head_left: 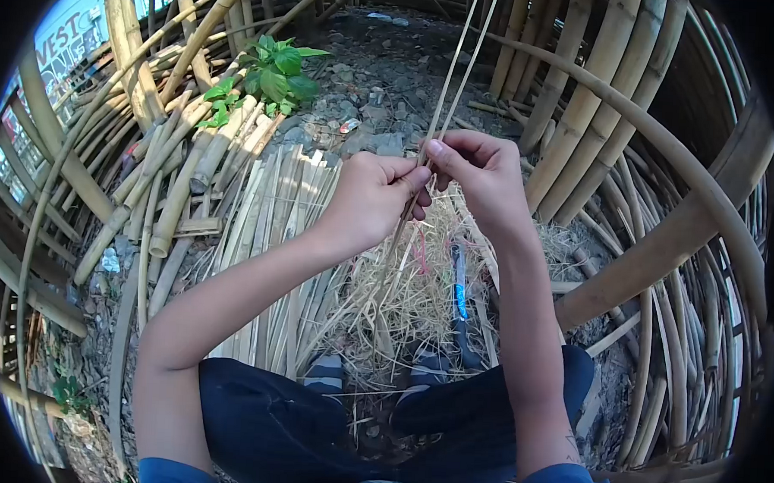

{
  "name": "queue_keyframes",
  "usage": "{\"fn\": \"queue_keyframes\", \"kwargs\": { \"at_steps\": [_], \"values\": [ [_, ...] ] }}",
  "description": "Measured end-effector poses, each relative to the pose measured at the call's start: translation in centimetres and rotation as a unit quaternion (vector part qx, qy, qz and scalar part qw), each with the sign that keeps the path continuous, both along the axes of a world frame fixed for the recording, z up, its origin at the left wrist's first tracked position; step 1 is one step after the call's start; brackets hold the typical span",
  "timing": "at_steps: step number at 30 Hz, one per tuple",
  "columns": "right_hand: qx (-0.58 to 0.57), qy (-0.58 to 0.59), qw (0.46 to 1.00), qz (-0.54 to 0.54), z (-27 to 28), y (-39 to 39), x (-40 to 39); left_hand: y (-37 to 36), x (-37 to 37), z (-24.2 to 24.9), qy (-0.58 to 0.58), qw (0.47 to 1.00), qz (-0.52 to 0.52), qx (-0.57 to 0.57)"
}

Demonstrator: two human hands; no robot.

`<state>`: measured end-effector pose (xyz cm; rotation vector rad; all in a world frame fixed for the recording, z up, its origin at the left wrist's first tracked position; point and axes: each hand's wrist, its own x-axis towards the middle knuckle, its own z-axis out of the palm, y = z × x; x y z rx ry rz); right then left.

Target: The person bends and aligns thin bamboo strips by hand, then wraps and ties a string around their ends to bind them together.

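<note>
A thin bamboo strip (447,80) rises from between my hands, parted into two lengths above the fingers; below them it runs down toward the shavings. My left hand (367,197) pinches it with thumb and forefinger. Just above and to the right, my right hand (486,178) grips it too, thumb on top and fingers curled behind. The two hands nearly touch. Below them lies a pile of bamboo shavings (375,306), with a long dark tool with a blue band (460,301) on its right side.
Flat split bamboo slats (271,215) lie to the left of the shavings. Thick upright bamboo poles (605,96) stand at the right, with a curved pole (660,124) crossing in front. A leafy green plant (278,74) grows at the back left, near stony ground (359,85).
</note>
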<state>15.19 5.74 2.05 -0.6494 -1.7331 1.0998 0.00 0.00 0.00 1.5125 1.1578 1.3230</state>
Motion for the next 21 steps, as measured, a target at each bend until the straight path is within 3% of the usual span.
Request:
{"fn": "queue_keyframes", "kwargs": {
  "at_steps": [6,13,21],
  "values": [
    [-0.008,-0.042,0.999,0.013,1.1,0.3,0.2,0.5,-0.4,-0.3,-0.028,0.999,-0.041,0.013],
    [-0.044,-0.013,0.998,0.030,0.9,0.6,0.9,0.2,-0.6,0.1,-0.018,0.996,-0.084,0.008],
    [-0.074,0.134,0.979,0.136,1.1,1.5,4.3,-2.2,1.0,-0.9,-0.077,0.979,-0.179,-0.051]
  ]
}}
